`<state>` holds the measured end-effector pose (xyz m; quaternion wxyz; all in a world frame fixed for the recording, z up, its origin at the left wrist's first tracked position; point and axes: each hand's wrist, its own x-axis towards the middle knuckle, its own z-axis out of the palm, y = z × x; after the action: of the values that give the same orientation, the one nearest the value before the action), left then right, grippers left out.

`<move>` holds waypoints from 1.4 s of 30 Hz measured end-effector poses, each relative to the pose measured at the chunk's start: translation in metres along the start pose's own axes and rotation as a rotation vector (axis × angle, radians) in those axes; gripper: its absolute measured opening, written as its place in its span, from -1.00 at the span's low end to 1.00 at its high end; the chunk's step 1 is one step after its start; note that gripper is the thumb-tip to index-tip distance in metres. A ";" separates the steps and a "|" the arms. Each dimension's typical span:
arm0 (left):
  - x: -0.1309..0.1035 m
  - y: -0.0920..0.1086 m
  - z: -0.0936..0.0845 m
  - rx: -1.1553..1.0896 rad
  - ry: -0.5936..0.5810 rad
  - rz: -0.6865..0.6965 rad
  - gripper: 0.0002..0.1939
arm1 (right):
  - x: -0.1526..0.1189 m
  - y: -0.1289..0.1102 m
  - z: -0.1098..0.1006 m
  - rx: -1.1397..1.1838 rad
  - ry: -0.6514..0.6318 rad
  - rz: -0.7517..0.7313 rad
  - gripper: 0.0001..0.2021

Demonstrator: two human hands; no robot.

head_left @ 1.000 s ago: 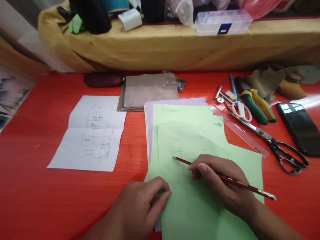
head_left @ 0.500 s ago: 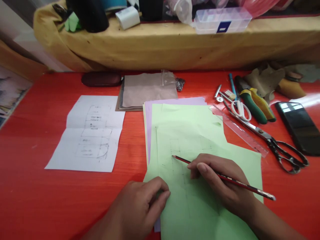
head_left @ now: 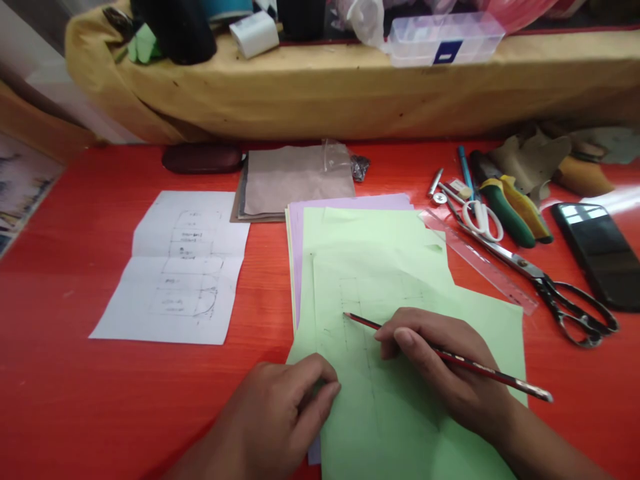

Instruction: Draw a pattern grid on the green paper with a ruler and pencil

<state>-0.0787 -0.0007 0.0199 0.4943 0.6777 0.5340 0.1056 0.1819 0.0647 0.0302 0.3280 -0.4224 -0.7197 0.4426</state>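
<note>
My right hand point(head_left: 443, 363) grips a red-and-black pencil point(head_left: 475, 365), its tip at a faint ruled line on the light green paper point(head_left: 400, 247). Thin pencil lines and rectangles mark that sheet. Over the paper's left edge rests my left hand point(head_left: 295, 400), fingers curled and thumb against the forefinger, with nothing visible in it. Beneath the green sheet, lilac paper point(head_left: 299, 267) shows along the left and top. Off to the left lies a creased white sheet point(head_left: 145, 267) with a hand-drawn diagram and writing.
Right of the papers are a clear ruler point(head_left: 480, 260), large scissors point(head_left: 530, 267), white-handled scissors point(head_left: 481, 220), pliers point(head_left: 510, 207) and a phone point(head_left: 597, 253). Behind lie brown sheets point(head_left: 295, 183) and a dark case point(head_left: 203, 159). A cloth-covered ledge point(head_left: 300, 93) holds a plastic box point(head_left: 445, 40).
</note>
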 end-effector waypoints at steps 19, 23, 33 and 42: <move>-0.001 0.002 -0.001 0.001 -0.019 -0.015 -0.73 | -0.001 -0.001 0.001 -0.026 0.047 0.023 -0.70; 0.000 0.003 -0.001 0.002 -0.016 -0.020 -0.73 | -0.004 0.003 0.002 -0.007 0.023 0.000 -0.73; 0.000 0.003 -0.001 0.000 -0.036 -0.037 -0.71 | -0.006 0.007 0.003 -0.008 -0.009 0.000 -0.73; 0.001 0.003 -0.001 0.004 -0.019 -0.019 -0.73 | -0.006 0.006 0.004 -0.029 0.015 0.018 -0.71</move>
<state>-0.0773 0.0007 0.0223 0.4988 0.6745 0.5362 0.0934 0.1835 0.0593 0.0227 0.3233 -0.4369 -0.7197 0.4319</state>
